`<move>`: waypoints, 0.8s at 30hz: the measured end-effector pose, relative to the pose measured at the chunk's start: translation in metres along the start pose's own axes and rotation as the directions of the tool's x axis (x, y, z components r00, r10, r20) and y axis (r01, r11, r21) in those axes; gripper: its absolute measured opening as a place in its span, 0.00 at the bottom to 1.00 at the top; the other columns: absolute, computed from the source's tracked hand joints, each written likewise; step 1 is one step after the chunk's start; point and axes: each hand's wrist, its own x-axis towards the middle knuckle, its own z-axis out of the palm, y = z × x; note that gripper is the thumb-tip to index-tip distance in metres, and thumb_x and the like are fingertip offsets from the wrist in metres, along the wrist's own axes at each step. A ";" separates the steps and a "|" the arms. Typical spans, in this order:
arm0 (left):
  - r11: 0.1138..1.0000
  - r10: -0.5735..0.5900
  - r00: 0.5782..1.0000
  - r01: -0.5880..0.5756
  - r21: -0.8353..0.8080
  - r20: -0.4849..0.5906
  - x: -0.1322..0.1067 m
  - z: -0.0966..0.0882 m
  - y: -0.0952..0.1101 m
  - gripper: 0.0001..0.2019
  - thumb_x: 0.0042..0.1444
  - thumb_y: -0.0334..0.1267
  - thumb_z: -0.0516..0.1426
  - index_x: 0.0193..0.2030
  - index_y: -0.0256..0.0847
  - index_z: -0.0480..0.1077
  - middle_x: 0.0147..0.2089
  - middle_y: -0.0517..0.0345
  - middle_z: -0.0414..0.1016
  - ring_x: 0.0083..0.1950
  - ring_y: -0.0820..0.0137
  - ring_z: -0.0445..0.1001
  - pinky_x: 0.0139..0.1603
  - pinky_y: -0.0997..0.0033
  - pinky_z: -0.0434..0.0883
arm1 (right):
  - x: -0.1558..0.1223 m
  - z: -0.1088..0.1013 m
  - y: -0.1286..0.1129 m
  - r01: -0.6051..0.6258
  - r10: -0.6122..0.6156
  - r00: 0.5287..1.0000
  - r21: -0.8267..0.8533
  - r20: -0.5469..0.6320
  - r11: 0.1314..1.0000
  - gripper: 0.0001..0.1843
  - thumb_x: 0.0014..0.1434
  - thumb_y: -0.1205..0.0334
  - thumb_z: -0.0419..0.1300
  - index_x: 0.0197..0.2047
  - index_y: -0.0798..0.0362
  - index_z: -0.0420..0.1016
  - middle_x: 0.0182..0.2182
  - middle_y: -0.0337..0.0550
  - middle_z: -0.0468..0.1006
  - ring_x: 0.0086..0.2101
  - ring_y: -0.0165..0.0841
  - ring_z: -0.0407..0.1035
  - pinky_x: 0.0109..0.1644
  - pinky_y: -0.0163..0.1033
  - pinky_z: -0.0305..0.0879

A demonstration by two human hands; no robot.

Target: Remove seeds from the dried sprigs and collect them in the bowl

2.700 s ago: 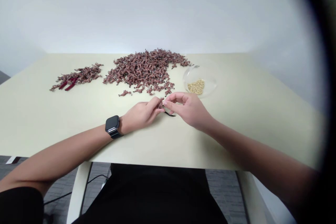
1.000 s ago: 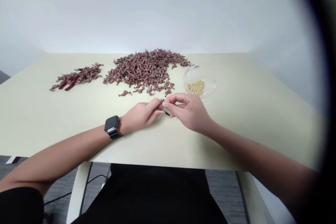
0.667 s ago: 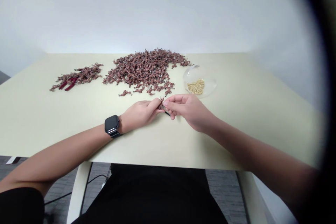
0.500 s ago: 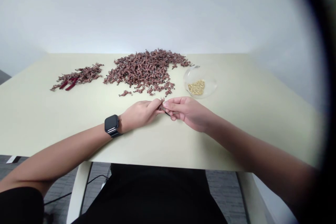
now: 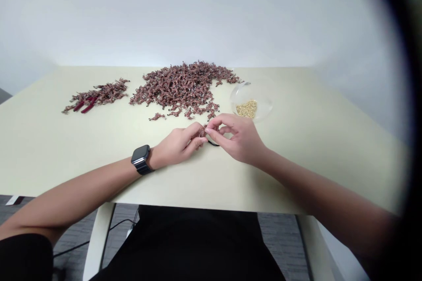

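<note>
Pinching a reddish sprig (image 5: pixel 203 131), left hand (image 5: pixel 176 146), right hand (image 5: pixel 239 144) (both grips closed)

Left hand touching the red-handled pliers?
Apart. The head view shows the left hand pinching a small dried sprig, with a wide stretch of tabletop between it and the red-handled pliers.
</note>
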 end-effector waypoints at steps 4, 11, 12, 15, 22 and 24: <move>0.991 0.067 0.997 -0.064 0.117 -0.023 0.000 0.000 -0.005 0.08 0.74 0.43 0.50 0.47 0.42 0.63 0.36 0.59 0.79 0.32 0.72 0.77 0.33 0.75 0.68 | -0.002 0.004 -0.003 -0.154 0.155 0.988 0.124 0.006 0.980 0.08 0.65 0.55 0.65 0.37 0.51 0.77 0.34 0.42 0.79 0.32 0.32 0.73 0.35 0.38 0.73; 0.850 0.284 0.959 -0.242 0.467 -0.020 0.004 0.000 -0.015 0.12 0.75 0.46 0.48 0.43 0.42 0.61 0.29 0.59 0.71 0.26 0.71 0.70 0.26 0.73 0.61 | 0.002 0.003 -0.003 -0.588 0.486 0.807 0.523 0.335 0.616 0.17 0.56 0.49 0.73 0.33 0.55 0.78 0.27 0.38 0.73 0.27 0.27 0.66 0.31 0.36 0.66; 0.854 0.283 0.959 -0.241 0.462 -0.024 0.004 0.000 -0.014 0.11 0.75 0.46 0.48 0.43 0.41 0.61 0.29 0.59 0.72 0.26 0.71 0.70 0.27 0.73 0.61 | 0.003 0.003 -0.002 -0.608 0.488 0.791 0.549 0.367 0.573 0.17 0.55 0.50 0.74 0.33 0.55 0.78 0.28 0.38 0.73 0.27 0.27 0.65 0.31 0.36 0.66; 0.908 0.236 0.971 -0.205 0.365 -0.043 0.002 0.001 -0.010 0.09 0.75 0.44 0.49 0.45 0.41 0.61 0.31 0.59 0.74 0.27 0.72 0.72 0.27 0.74 0.63 | 0.003 0.004 0.004 -0.589 0.468 0.805 0.578 0.364 0.564 0.17 0.53 0.51 0.76 0.34 0.56 0.80 0.29 0.40 0.75 0.28 0.27 0.66 0.31 0.35 0.66; 0.994 0.072 0.996 -0.068 0.086 -0.043 -0.001 0.001 -0.001 0.06 0.73 0.41 0.51 0.46 0.42 0.63 0.36 0.60 0.79 0.32 0.73 0.77 0.33 0.76 0.69 | -0.001 0.007 0.006 -0.388 0.348 0.922 0.462 0.172 0.798 0.15 0.57 0.50 0.73 0.37 0.54 0.80 0.29 0.40 0.79 0.26 0.28 0.69 0.31 0.37 0.67; 0.998 0.045 0.998 -0.043 0.049 -0.040 -0.001 0.001 -0.001 0.06 0.73 0.41 0.52 0.46 0.42 0.63 0.36 0.60 0.79 0.32 0.73 0.77 0.34 0.75 0.69 | -0.002 0.007 0.004 -0.328 0.316 0.944 0.402 0.099 0.855 0.14 0.58 0.51 0.72 0.36 0.53 0.80 0.29 0.40 0.79 0.26 0.29 0.69 0.30 0.36 0.67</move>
